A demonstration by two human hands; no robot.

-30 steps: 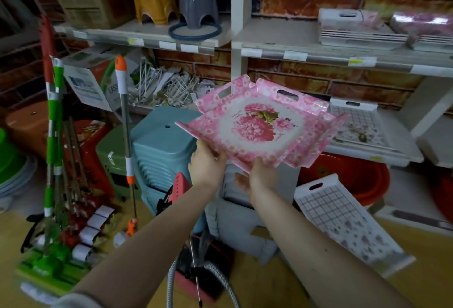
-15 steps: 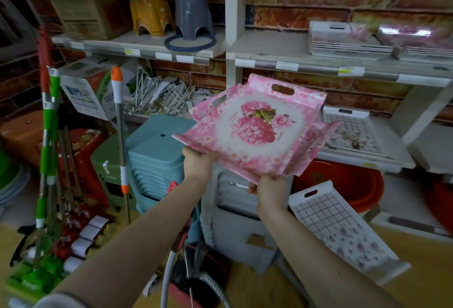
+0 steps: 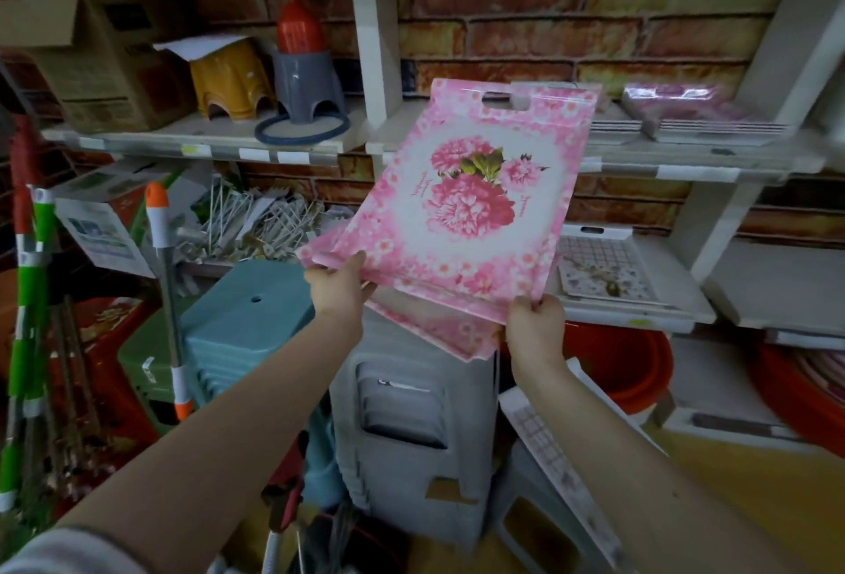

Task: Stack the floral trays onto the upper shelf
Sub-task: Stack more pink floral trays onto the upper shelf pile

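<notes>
I hold a small stack of pink floral trays [image 3: 462, 216] up in front of the shelving, tilted steeply with the handle cut-out at the top. My left hand [image 3: 337, 286] grips the stack's lower left edge. My right hand [image 3: 534, 322] grips its lower right corner. The top edge reaches the level of the upper shelf [image 3: 686, 159]. On that shelf to the right lie stacks of trays, one white [image 3: 610, 119] and one purple floral [image 3: 686, 109]. At least one more pink tray shows beneath the top one, shifted down and to the right.
A white upright post [image 3: 370, 38] divides the shelf just left of the trays. Grey, yellow and red stools [image 3: 302, 79] and a cardboard box [image 3: 100, 65] fill the left bay. A checked tray [image 3: 603, 267] lies on the lower shelf. Stacked plastic stools [image 3: 411, 418], mops and red basins stand below.
Both hands raised the pink trays higher and tipped them more upright, toward the upper shelf. The view came closer to the shelving.
</notes>
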